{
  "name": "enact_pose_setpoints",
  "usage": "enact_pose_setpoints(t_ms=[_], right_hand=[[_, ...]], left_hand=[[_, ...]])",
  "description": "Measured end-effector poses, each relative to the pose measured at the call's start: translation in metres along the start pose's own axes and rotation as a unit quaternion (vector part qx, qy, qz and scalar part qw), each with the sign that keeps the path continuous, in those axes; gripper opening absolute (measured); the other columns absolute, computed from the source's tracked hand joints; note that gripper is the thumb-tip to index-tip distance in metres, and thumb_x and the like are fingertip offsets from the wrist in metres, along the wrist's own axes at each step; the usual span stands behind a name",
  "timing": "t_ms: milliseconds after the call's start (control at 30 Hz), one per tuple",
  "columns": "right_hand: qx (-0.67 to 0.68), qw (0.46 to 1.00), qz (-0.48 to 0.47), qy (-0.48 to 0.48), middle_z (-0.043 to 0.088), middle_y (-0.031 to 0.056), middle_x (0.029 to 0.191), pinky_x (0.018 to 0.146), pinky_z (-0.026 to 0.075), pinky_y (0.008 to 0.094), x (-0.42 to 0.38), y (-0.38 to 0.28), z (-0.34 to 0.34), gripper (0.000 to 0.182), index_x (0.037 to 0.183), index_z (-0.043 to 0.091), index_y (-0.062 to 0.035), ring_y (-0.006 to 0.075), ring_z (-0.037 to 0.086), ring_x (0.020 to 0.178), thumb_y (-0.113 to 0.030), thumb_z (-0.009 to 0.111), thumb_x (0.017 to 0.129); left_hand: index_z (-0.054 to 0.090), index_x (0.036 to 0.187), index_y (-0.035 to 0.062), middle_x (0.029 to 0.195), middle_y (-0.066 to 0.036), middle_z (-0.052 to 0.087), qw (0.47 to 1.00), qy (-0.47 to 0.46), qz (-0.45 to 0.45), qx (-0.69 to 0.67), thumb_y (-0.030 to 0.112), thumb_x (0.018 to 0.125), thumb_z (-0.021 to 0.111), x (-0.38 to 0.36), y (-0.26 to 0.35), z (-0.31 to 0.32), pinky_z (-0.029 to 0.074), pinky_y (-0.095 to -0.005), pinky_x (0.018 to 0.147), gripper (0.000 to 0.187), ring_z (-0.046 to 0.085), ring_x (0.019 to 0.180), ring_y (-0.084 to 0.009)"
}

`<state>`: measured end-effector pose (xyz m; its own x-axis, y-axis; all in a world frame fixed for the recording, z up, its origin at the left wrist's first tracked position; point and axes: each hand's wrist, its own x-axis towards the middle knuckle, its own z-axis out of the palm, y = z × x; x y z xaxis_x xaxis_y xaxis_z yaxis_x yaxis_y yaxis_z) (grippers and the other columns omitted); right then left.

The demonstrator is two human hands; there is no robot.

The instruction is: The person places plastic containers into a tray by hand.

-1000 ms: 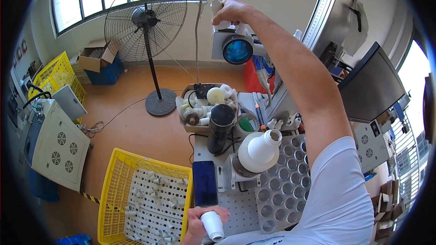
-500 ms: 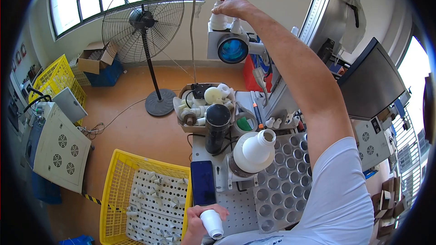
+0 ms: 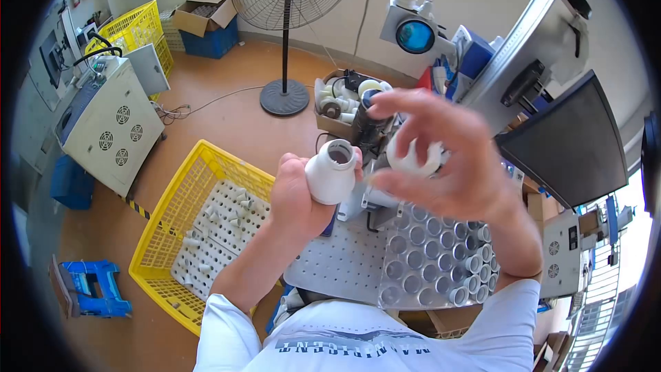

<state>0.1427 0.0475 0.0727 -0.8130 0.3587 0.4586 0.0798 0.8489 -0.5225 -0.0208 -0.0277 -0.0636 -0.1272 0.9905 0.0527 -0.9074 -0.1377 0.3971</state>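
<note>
A small white plastic bottle (image 3: 328, 183) is gripped in my left hand (image 3: 295, 200), its open mouth tilted up toward me. My right hand (image 3: 460, 160) hovers to its right, slightly blurred, thumb and fingers spread with nothing between them. Behind those fingers, a larger white bottle (image 3: 407, 153) stands at the fixture, mostly hidden. Below my right hand lies a metal plate with round holes (image 3: 403, 296); several white-rimmed pieces (image 3: 473, 282) sit in its right-hand holes. A dark cylinder (image 3: 369, 120) rises beyond the bottles.
To the left stands a yellow crate (image 3: 155, 234) with small white parts inside. A box of plastic pieces (image 3: 332, 124) sits at the bench's back. Above hangs a lens head (image 3: 415, 36) topped by white bottle-shaped pieces. There are a monitor (image 3: 568, 141) at right and a fan (image 3: 286, 41) behind.
My right hand has come down from the white piece on the lens head and opened before me. My left hand has raised the small bottle and turned its mouth upward. The view has shifted.
</note>
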Motion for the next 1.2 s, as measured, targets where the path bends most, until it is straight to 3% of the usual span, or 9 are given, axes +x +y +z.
enact_pose_setpoints(t_ms=[133,267,467,600,800,833,867,933,1200], right_hand=[[0.111,0.986,0.121,-0.037,0.068,0.0068,0.094,0.063,0.05,0.0256,-0.041,0.009,0.033,0.053,0.123,0.06,-0.0014,0.0082,0.061,0.071,-0.018,0.084,0.079],[0.187,0.963,0.187,-0.046,0.066,0.0084,0.117,0.087,0.056,0.0298,-0.071,0.013,0.019,0.05,0.127,0.06,-0.0025,0.0137,0.065,0.101,-0.006,0.081,0.082],[0.268,0.953,0.142,0.026,0.066,0.0114,0.119,0.103,0.049,0.0371,-0.118,0.025,0.019,0.05,0.126,0.062,-0.0033,0.0193,0.062,0.114,-0.002,0.081,0.079],[0.291,0.947,0.016,0.135,0.067,0.0081,0.119,0.088,0.053,0.0286,-0.141,0.036,0.023,0.048,0.124,0.063,-0.0042,0.0145,0.063,0.105,-0.007,0.083,0.08],[0.427,0.871,0.134,0.203,0.066,0.0128,0.114,0.07,0.056,0.0314,-0.174,0.041,-0.004,0.037,0.121,0.063,-0.0017,0.0169,0.066,0.09,-0.016,0.074,0.089],[0.551,0.793,0.14,0.219,0.067,0.0126,0.111,0.062,0.053,0.0298,-0.182,0.053,-0.002,0.037,0.122,0.061,-0.0017,0.0167,0.065,0.083,-0.024,0.067,0.093],[0.662,0.699,0.142,0.232,0.067,0.0125,0.107,0.055,0.05,0.0283,-0.19,0.059,-0.002,0.04,0.123,0.06,-0.0017,0.0166,0.064,0.076,-0.032,0.06,0.097],[0.659,0.695,0.145,0.247,0.066,0.0123,0.1,0.051,0.046,0.027,-0.191,0.051,-0.005,0.048,0.126,0.056,-0.0016,0.0173,0.062,0.072,-0.042,0.046,0.101],[0.686,0.629,0.205,0.303,0.064,0.0163,0.098,0.045,0.047,0.0249,-0.213,0.056,0.007,0.05,0.116,0.059,-0.0009,0.0175,0.06,0.07,-0.047,0.044,0.102]], left_hand=[[0.052,0.103,-0.0067,0.108,-0.021,0.059,0.995,0.097,0.021,-0.014,0.022,0.097,0.031,-0.013,-0.033,0.003,0.053,-0.0452,0.088,0.036,0.06,0.096,-0.0309],[0.049,0.1,0.0076,0.108,-0.012,0.06,0.996,-0.065,0.059,0.025,0.022,0.098,0.041,-0.024,-0.055,-0.017,0.054,-0.0448,0.088,0.016,0.061,0.103,-0.0283],[0.044,0.102,0.0112,0.102,-0.008,0.059,0.96,-0.08,0.085,0.253,0.044,0.095,0.063,-0.034,-0.075,-0.003,0.055,-0.0396,0.084,0.038,0.062,0.1,-0.0225],[0.041,0.109,0.0115,0.109,-0.014,0.061,0.944,-0.064,0.144,0.29,0.05,0.092,0.065,-0.032,-0.102,-0.023,0.057,-0.0391,0.08,0.049,0.064,0.099,-0.0257],[0.063,0.105,-0.0028,0.101,-0.024,0.067,0.974,-0.07,-0.087,0.196,0.011,0.088,0.053,-0.029,-0.094,-0.014,0.058,-0.0411,0.075,0.024,0.067,0.085,-0.0324],[0.068,0.092,-0.0118,0.1,-0.026,0.067,0.809,-0.071,0.075,0.578,0.01,0.078,0.045,-0.036,-0.097,-0.016,0.058,-0.0422,0.076,0.035,0.067,0.083,-0.0345],[0.068,0.092,-0.0118,0.1,-0.026,0.067,0.813,-0.081,0.069,0.572,0.01,0.078,0.045,-0.037,-0.1,-0.015,0.058,-0.0422,0.076,0.035,0.067,0.083,-0.0345],[0.066,0.092,-0.0161,0.101,-0.026,0.068,0.963,-0.071,-0.067,0.252,0.017,0.076,0.044,-0.038,-0.099,-0.004,0.058,-0.0403,0.075,0.043,0.068,0.087,-0.0348],[0.032,0.11,-0.0075,0.114,-0.033,0.059,0.968,-0.015,-0.057,0.246,0.021,0.084,0.046,-0.042,-0.127,-0.011,0.06,-0.0534,0.075,0.04,0.066,0.091,-0.0424]])
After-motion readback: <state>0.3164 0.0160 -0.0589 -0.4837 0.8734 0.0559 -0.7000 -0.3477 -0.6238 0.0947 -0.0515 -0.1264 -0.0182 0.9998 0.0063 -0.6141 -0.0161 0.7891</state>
